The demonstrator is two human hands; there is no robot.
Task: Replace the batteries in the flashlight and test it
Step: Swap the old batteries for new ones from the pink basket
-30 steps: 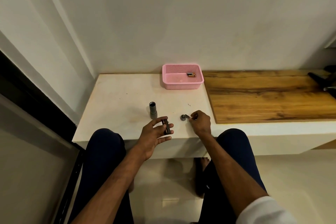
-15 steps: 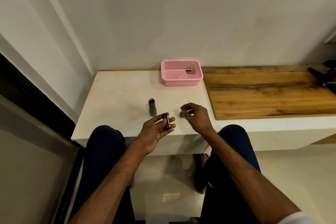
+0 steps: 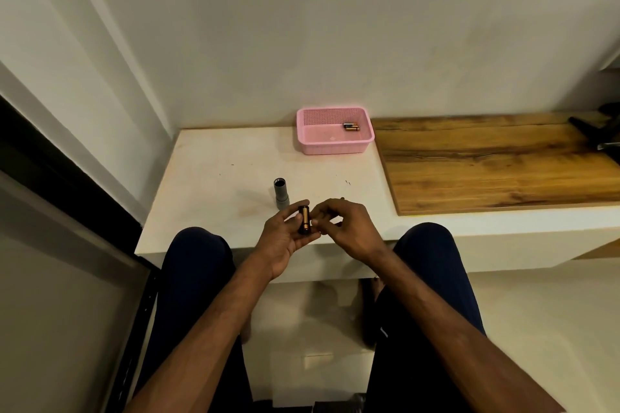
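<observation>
Flashlight tube [image 3: 281,194] stands upright on the white table [image 3: 214,178], just beyond your hands. Your left hand [image 3: 285,238] grips the battery pack [image 3: 304,220]; your right hand [image 3: 350,228] curls beside it, grasp unclear

No lettering, brand or number is legible anywhere in view. The copper-and-black batteries [image 3: 351,126] in the pink basket [image 3: 335,145] and the battery holder [image 3: 304,220] gripped by the left hand [image 3: 283,240] appear too small and blurred to show print.
</observation>
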